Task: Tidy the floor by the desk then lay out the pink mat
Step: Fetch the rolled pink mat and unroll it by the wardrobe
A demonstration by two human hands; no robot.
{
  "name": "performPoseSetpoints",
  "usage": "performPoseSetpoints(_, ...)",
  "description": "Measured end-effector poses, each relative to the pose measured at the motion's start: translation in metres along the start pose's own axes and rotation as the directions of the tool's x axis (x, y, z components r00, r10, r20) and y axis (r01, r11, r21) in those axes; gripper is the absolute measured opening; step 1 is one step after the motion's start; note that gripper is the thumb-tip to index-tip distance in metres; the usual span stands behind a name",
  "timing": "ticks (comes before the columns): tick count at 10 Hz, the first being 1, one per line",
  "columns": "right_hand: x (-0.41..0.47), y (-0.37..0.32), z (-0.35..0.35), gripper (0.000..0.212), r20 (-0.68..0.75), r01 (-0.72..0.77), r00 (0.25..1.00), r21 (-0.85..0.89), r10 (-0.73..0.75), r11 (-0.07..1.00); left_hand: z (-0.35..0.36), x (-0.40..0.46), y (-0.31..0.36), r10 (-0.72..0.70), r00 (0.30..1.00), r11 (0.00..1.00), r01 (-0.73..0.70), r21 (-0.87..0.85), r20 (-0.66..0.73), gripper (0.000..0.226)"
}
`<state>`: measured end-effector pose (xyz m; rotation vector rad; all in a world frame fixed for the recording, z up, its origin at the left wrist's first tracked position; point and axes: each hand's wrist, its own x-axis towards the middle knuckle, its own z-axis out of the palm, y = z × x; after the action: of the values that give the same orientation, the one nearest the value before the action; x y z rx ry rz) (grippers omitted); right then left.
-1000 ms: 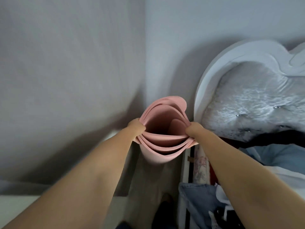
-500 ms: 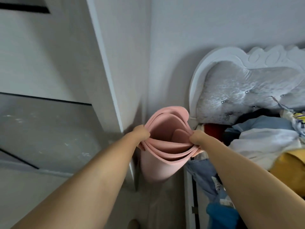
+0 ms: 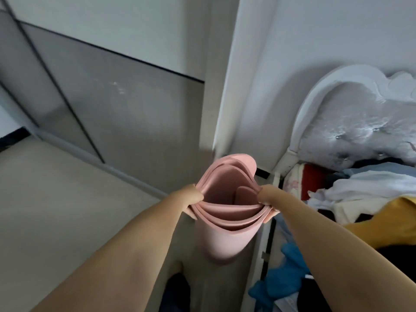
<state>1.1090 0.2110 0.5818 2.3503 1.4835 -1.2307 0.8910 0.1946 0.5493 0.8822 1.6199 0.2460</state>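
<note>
A loosely rolled pink mat stands upright in the narrow gap between a wardrobe and a bed, its open top end facing me. My left hand grips the left side of the roll's top rim. On the opposite side my right hand pinches the layered edges together. The roll's lower end is near the floor; whether it touches is unclear.
A wardrobe with grey sliding panels fills the left and a white wall corner stands behind the mat. A bed with a white tufted headboard and piled clothes is at right. Pale floor spreads at left.
The view has swung left and down, bringing the wardrobe panels and floor into sight. Both hands keep the same grip on the mat, which has moved out from the corner.
</note>
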Motion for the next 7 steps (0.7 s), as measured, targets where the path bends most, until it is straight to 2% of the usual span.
performPoseSetpoints(2, -0.036, -0.067, 0.082, 0.047, 0.2, 0.133, 0.975, -0.181, -0.095, 0.974, -0.068, -0.045, -0.101, -0.16, 0.986, 0.976, 0.149, -0.156, -0.054, 0.043)
performPoseSetpoints(4, -0.076, -0.184, 0.189, 0.048, 0.336, 0.277, 0.923, -0.246, -0.187, 0.929, -0.182, -0.094, -0.214, -0.26, 0.955, 0.928, 0.207, -0.311, -0.141, 0.043)
performPoseSetpoints(5, -0.113, -0.254, 0.258, 0.047, 0.38, 0.384, 0.886, -0.275, -0.268, 0.881, -0.247, -0.129, -0.277, -0.303, 0.929, 0.899, 0.205, -0.387, -0.213, 0.043)
performPoseSetpoints(7, -0.193, -0.364, 0.376, 0.043, 0.444, 0.546, 0.797, -0.239, -0.41, 0.803, -0.37, -0.207, -0.371, -0.312, 0.86, 0.904, 0.139, -0.404, -0.403, 0.034)
